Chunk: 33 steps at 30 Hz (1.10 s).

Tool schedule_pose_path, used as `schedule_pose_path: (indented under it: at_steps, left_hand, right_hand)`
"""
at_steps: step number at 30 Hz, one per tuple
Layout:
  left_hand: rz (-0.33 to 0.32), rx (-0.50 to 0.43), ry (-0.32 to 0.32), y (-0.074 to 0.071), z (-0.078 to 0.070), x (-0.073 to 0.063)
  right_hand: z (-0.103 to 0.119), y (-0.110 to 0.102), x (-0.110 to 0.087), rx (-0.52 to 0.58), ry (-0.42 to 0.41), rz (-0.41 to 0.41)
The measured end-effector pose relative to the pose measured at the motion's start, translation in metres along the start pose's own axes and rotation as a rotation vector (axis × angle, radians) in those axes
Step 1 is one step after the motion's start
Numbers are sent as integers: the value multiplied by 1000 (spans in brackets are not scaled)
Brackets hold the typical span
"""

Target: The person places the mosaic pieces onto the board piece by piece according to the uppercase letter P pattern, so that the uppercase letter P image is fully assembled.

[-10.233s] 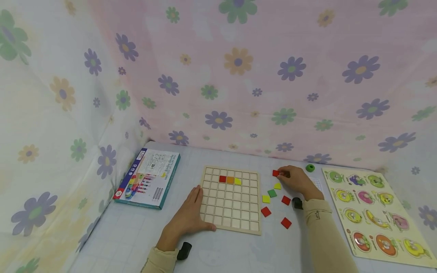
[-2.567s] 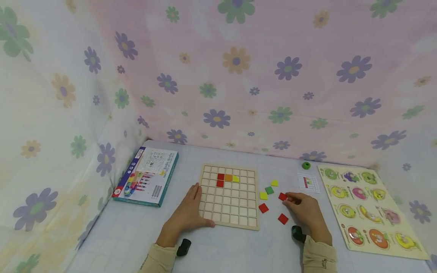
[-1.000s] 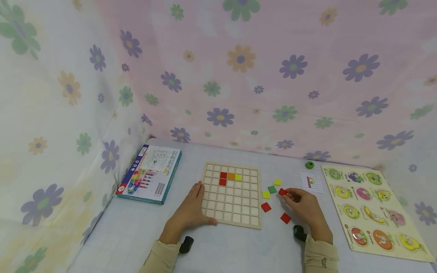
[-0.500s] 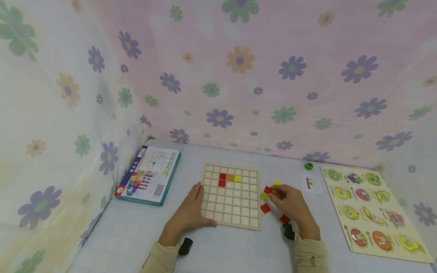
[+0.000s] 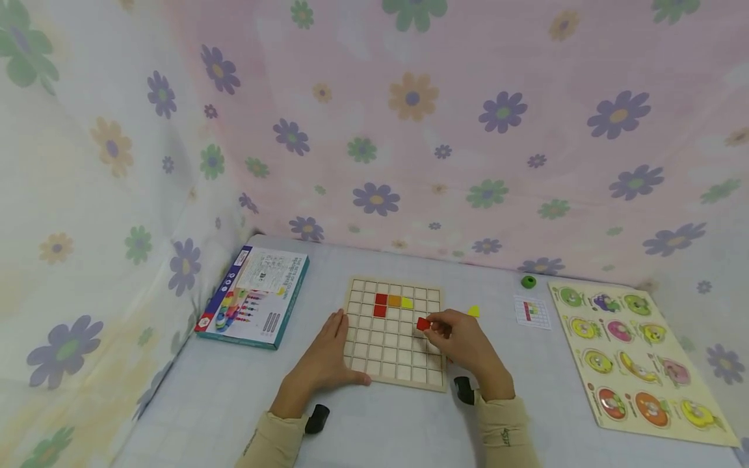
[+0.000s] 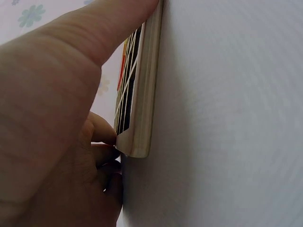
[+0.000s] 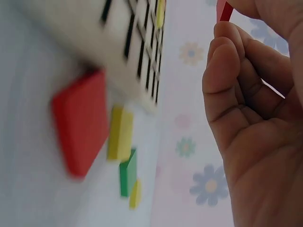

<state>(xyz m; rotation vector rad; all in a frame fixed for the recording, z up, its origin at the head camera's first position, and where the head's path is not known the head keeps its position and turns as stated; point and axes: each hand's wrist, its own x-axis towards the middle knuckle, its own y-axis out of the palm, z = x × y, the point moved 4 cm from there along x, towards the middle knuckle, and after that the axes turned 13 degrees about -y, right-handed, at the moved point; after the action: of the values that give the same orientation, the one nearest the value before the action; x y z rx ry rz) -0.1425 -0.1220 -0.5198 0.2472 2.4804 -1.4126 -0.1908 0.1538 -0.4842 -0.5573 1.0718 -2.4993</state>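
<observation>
A wooden grid board (image 5: 398, 351) lies on the table with red (image 5: 381, 299), orange (image 5: 394, 301) and yellow (image 5: 406, 303) tiles in one row. A second red tile (image 5: 380, 311) sits below the first. My left hand (image 5: 324, 356) rests at the board's lower left corner, straight fingers along the side and thumb at the near edge. Over the board's right part, my right hand (image 5: 468, 344) pinches a red square tile (image 5: 423, 324) between thumb and fingertips. In the right wrist view, loose red (image 7: 81, 124), yellow (image 7: 120, 133) and green (image 7: 128, 172) tiles lie beside the board.
A boxed toy set (image 5: 254, 297) lies at the left. To the right are a small printed pattern card (image 5: 543, 322), a green bead (image 5: 528, 281) and a fruit puzzle board (image 5: 634, 344). A yellow tile (image 5: 474, 311) shows beyond my right hand. Flowered cloth walls (image 5: 328, 162) enclose the table.
My right hand has carried the red tile leftward from the loose tiles to over the board. Before that, a red tile was set below the first one. My left hand has stayed in place.
</observation>
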Motion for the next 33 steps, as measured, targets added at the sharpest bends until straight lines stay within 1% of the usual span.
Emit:
schedule_pose_path:
  at_steps: [7,14,21,26,33]
  left_hand:
    - [10,-10,1,2,2,0]
    - [15,-19,-1,4,3,1]
    - [-3,5,12,2,3,3]
    - [4,6,7,3,4,3]
    - [9,8,10,1,2,1]
  right_hand:
    - [19,10,14,3,-78,4]
    - [27,19,25,10,-126,19]
    - [28,32,37,-5,-144,51]
    - [29,41,43,-6,-148,82]
    - [32,52,50,-32,-160,90]
